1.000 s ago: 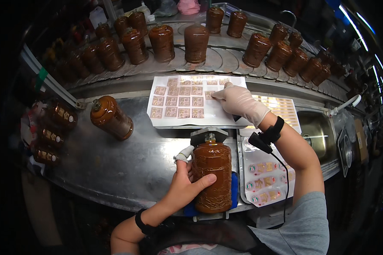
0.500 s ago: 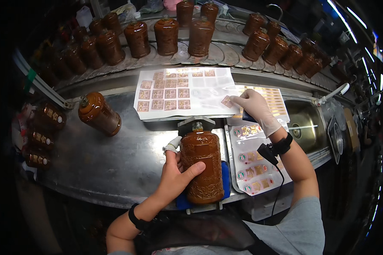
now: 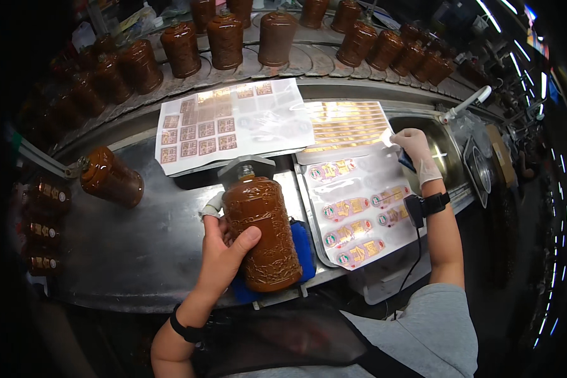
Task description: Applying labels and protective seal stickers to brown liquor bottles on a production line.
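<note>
A brown embossed bottle [image 3: 261, 214] leans back on a blue-padded metal stand [image 3: 303, 249], its clear neck toward the far side. My left hand [image 3: 223, 242] is closed around its left side, thumb across the front; a white covering wraps one fingertip. Farther right, my gloved right hand [image 3: 416, 148] has its fingers pinched beside the right edge of a sheet of gold strips [image 3: 349, 126]. Below its palm sticks out a dark blue flat object [image 3: 406, 160], seemingly held by the curled fingers. Something white shows at the fingertips; I cannot tell if it is a label or the sheet's corner.
A sheet of small square labels [image 3: 271, 123] lies behind the bottle. Right of it is a tray [image 3: 315, 233] bearing a sheet of colourful labels [image 3: 353, 217]. Another brown bottle [image 3: 112, 176] lies tilted at left. Bottles line the conveyor [image 3: 309, 60]; a sink [image 3: 447, 148] sits right.
My right hand has moved right, off the small-label sheet to the gold-strip sheet's edge. The small label it pinched is no longer recognisable. The view has shifted right; my left hand still grips the bottle.
</note>
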Demonstrator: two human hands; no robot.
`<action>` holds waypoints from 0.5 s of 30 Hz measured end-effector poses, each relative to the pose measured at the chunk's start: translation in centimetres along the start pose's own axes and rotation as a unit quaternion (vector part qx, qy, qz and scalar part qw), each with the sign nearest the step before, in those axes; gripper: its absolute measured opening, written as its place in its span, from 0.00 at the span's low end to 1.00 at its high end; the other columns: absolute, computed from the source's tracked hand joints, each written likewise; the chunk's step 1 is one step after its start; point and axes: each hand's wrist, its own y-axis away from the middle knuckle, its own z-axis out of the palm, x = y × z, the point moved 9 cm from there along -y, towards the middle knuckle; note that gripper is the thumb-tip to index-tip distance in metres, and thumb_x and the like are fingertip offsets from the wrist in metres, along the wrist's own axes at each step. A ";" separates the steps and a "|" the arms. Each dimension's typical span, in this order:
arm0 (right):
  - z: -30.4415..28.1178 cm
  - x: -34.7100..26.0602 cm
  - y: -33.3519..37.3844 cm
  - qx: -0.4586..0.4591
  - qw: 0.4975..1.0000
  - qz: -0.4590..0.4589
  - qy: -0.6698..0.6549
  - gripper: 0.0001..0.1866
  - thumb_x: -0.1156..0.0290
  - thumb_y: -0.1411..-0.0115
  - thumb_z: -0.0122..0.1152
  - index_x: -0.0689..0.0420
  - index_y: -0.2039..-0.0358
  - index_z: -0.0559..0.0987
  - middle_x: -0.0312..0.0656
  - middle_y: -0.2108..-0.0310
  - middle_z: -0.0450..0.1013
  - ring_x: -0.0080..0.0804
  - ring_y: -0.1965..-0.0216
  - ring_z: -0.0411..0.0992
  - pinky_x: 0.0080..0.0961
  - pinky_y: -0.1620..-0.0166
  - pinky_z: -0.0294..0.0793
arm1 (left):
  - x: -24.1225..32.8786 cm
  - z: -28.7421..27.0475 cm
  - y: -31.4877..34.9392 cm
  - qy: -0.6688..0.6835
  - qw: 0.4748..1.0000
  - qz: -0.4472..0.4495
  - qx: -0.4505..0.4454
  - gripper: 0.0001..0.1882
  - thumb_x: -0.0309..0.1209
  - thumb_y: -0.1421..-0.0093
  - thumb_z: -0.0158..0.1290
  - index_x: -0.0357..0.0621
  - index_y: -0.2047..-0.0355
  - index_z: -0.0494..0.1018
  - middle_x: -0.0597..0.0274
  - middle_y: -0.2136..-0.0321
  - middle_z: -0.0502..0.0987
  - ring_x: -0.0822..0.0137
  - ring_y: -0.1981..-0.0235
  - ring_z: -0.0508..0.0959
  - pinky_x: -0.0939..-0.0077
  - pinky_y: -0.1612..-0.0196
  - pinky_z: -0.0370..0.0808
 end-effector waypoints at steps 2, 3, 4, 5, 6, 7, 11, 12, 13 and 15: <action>-4.4 6.6 -2.1 0.006 0.994 0.066 0.092 0.11 0.67 0.49 0.71 0.62 0.76 0.83 0.37 0.80 0.75 0.20 0.81 0.66 0.22 0.75 0.64 | -0.1 0.1 -0.4 0.004 1.000 -0.002 -0.008 0.45 0.39 0.42 0.64 0.42 0.34 0.47 0.47 0.45 0.69 0.60 0.44 0.72 0.64 0.40 0.69; -5.6 7.7 -2.7 -0.003 0.985 0.065 0.162 0.12 0.66 0.50 0.71 0.62 0.76 0.83 0.39 0.79 0.76 0.24 0.80 0.69 0.24 0.73 0.66 | 0.0 0.2 -0.7 0.007 1.000 0.001 -0.005 0.45 0.40 0.41 0.63 0.42 0.34 0.47 0.47 0.45 0.69 0.60 0.44 0.72 0.64 0.40 0.69; -6.4 8.9 -3.2 -0.012 0.971 0.064 0.230 0.13 0.64 0.50 0.71 0.63 0.75 0.83 0.41 0.78 0.78 0.27 0.79 0.71 0.26 0.72 0.69 | 0.1 0.2 -0.9 0.009 1.000 0.004 -0.001 0.44 0.40 0.41 0.63 0.41 0.34 0.48 0.47 0.45 0.70 0.60 0.44 0.72 0.64 0.40 0.69; -6.5 11.1 -4.0 -0.008 0.971 0.065 0.232 0.13 0.64 0.50 0.71 0.63 0.75 0.83 0.41 0.78 0.78 0.27 0.79 0.71 0.26 0.72 0.69 | 0.1 0.0 -1.0 0.002 1.000 0.011 -0.002 0.44 0.40 0.41 0.63 0.40 0.34 0.48 0.47 0.46 0.70 0.60 0.44 0.73 0.64 0.40 0.69; -6.2 13.7 -4.8 -0.028 0.953 0.074 0.293 0.13 0.65 0.53 0.73 0.64 0.77 0.83 0.42 0.79 0.77 0.30 0.79 0.73 0.30 0.72 0.71 | 0.2 0.4 -1.1 0.005 1.000 0.012 -0.007 0.44 0.40 0.41 0.63 0.40 0.34 0.48 0.47 0.46 0.70 0.60 0.44 0.73 0.64 0.40 0.69; -5.6 15.2 -5.4 -0.055 0.931 0.081 0.352 0.14 0.66 0.56 0.75 0.65 0.78 0.82 0.44 0.79 0.77 0.34 0.79 0.74 0.34 0.72 0.73 | 0.3 0.3 -1.1 -0.007 1.000 -0.002 -0.014 0.42 0.40 0.41 0.60 0.41 0.34 0.49 0.49 0.44 0.69 0.60 0.43 0.71 0.64 0.39 0.67; -4.3 13.1 -5.9 -0.063 0.952 0.042 0.297 0.15 0.65 0.57 0.74 0.65 0.77 0.83 0.48 0.76 0.79 0.38 0.76 0.77 0.33 0.69 0.74 | 0.1 -0.7 -1.4 -0.003 1.000 -0.018 0.011 0.43 0.37 0.41 0.63 0.40 0.35 0.48 0.45 0.46 0.71 0.59 0.45 0.73 0.64 0.42 0.70; -4.7 12.4 -5.5 -0.076 0.961 0.021 0.266 0.14 0.66 0.56 0.73 0.65 0.76 0.82 0.49 0.76 0.79 0.39 0.75 0.78 0.32 0.68 0.75 | 0.5 -0.6 -1.6 0.006 1.000 -0.013 0.010 0.43 0.35 0.42 0.63 0.39 0.35 0.48 0.44 0.46 0.71 0.59 0.45 0.73 0.63 0.42 0.71; -6.0 10.7 -4.9 -0.022 0.958 0.002 0.287 0.14 0.65 0.55 0.72 0.65 0.76 0.83 0.49 0.76 0.79 0.39 0.75 0.78 0.32 0.67 0.75 | 0.4 -0.4 -1.9 0.014 1.000 -0.008 0.003 0.43 0.34 0.42 0.63 0.39 0.35 0.48 0.44 0.46 0.71 0.59 0.45 0.73 0.63 0.42 0.71; -7.8 5.1 -2.3 0.066 0.940 -0.033 0.332 0.13 0.65 0.52 0.70 0.63 0.74 0.83 0.49 0.76 0.79 0.38 0.74 0.78 0.33 0.67 0.74 | 0.7 -0.5 -1.9 0.017 1.000 -0.010 0.011 0.44 0.33 0.42 0.64 0.39 0.34 0.48 0.45 0.46 0.71 0.59 0.45 0.73 0.64 0.42 0.71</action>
